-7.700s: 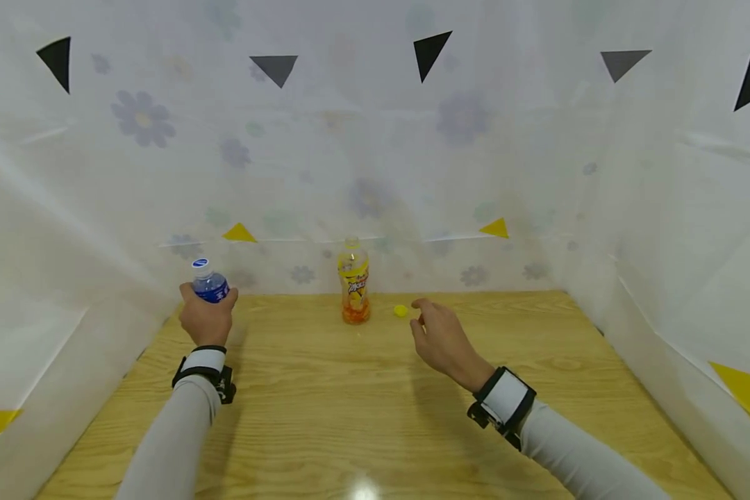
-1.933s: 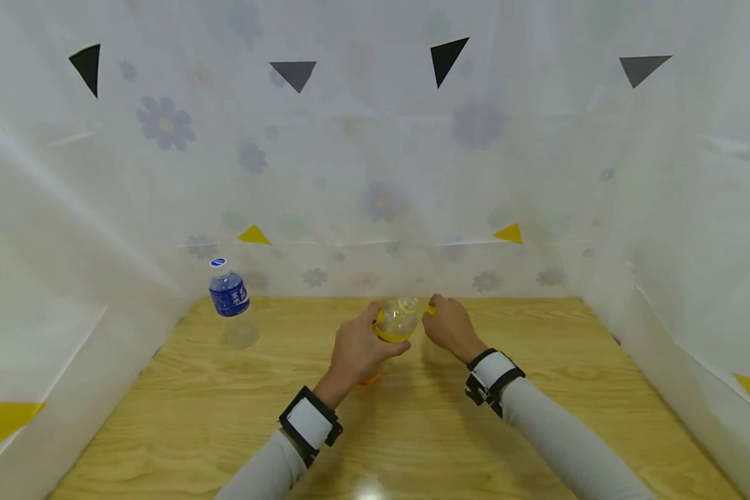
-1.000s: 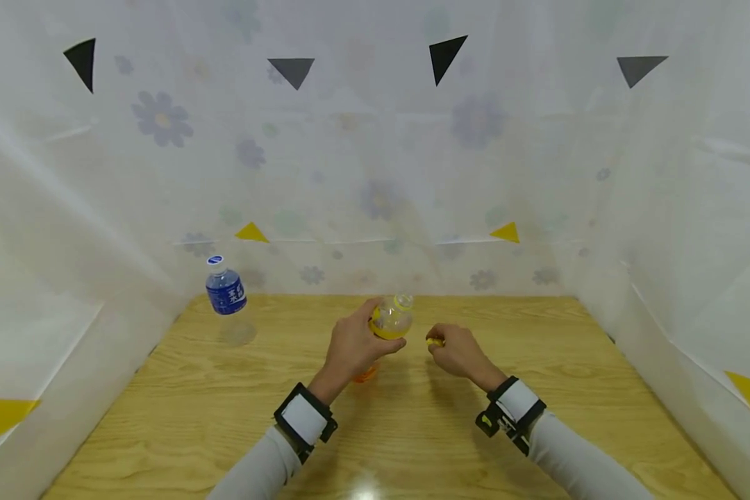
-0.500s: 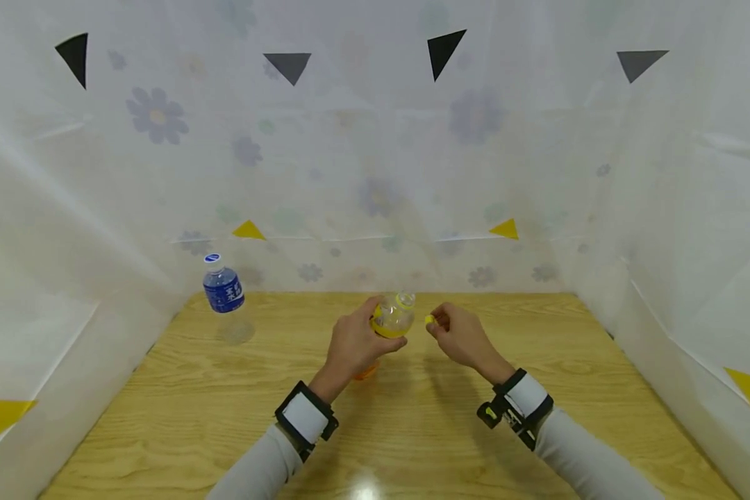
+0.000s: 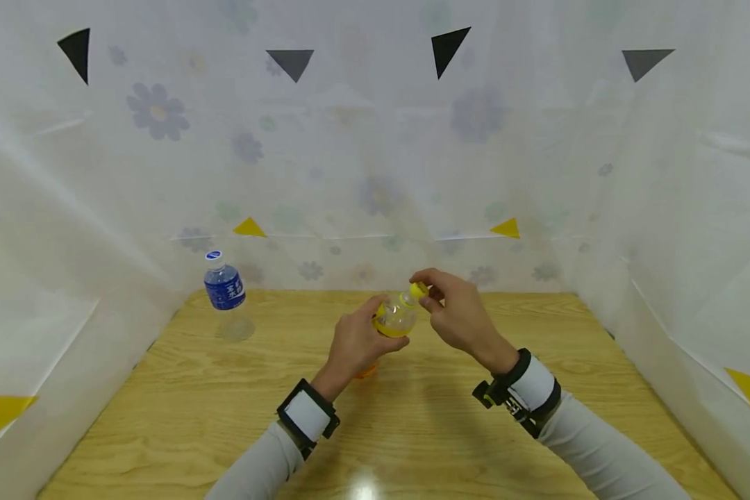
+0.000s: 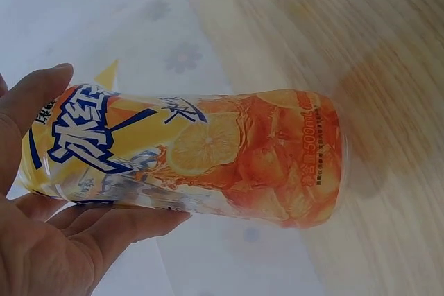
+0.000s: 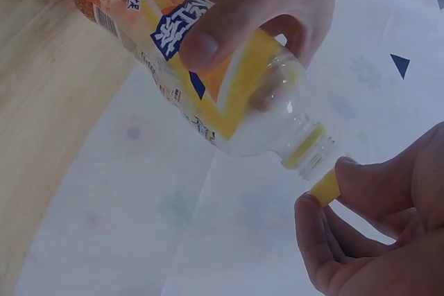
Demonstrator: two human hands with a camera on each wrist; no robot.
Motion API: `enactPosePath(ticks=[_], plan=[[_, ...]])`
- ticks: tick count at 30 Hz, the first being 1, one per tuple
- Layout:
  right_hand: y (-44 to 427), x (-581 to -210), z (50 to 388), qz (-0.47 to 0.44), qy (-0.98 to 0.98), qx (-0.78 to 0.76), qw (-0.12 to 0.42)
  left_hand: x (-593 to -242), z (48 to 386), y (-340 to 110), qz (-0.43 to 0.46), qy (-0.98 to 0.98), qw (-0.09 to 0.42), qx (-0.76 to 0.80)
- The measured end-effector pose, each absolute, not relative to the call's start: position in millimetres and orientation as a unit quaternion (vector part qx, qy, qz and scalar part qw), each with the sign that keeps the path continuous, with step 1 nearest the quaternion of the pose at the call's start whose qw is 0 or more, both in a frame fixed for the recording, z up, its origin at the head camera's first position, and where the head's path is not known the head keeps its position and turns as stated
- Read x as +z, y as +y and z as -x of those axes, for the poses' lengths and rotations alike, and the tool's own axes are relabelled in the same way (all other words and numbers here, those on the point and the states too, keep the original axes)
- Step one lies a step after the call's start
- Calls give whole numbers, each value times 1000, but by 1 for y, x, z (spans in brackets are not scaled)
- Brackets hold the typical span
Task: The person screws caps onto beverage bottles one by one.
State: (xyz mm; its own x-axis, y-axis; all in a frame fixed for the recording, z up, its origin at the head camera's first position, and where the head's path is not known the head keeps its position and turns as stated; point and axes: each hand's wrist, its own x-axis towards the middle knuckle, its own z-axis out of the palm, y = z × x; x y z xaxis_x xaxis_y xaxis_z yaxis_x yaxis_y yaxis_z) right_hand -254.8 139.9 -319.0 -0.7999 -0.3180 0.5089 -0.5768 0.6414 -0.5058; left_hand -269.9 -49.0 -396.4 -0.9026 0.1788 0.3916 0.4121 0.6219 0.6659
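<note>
My left hand (image 5: 354,342) grips a clear drink bottle (image 5: 396,317) round its upper part, with the neck tilted to the right. In the left wrist view the bottle (image 6: 257,157) shows a yellow and orange label with lemon slices. My right hand (image 5: 461,314) pinches a yellow bottle cap (image 5: 419,289) between thumb and fingers. In the right wrist view the cap (image 7: 326,188) is just off the threaded mouth of the bottle (image 7: 257,95), a small gap between them. The bottle's lower part is mostly hidden behind my left hand in the head view.
A blue-labelled water bottle (image 5: 225,288) with a white cap stands upright at the back left of the wooden table (image 5: 287,430). Pale flowered sheeting (image 5: 375,139) encloses the table at the back and both sides, with black, grey and yellow triangles on it.
Earlier my left hand let go of the water bottle and took up the drink bottle; my right hand picked the cap off the table. In the last second the cap rose to the bottle's mouth.
</note>
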Motion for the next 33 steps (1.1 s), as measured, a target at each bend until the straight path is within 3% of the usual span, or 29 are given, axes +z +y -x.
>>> enactPosePath(ticks=[33], plan=[[136, -329, 259, -276, -888, 306, 206, -395, 269, -48, 169, -893, 140, -393]])
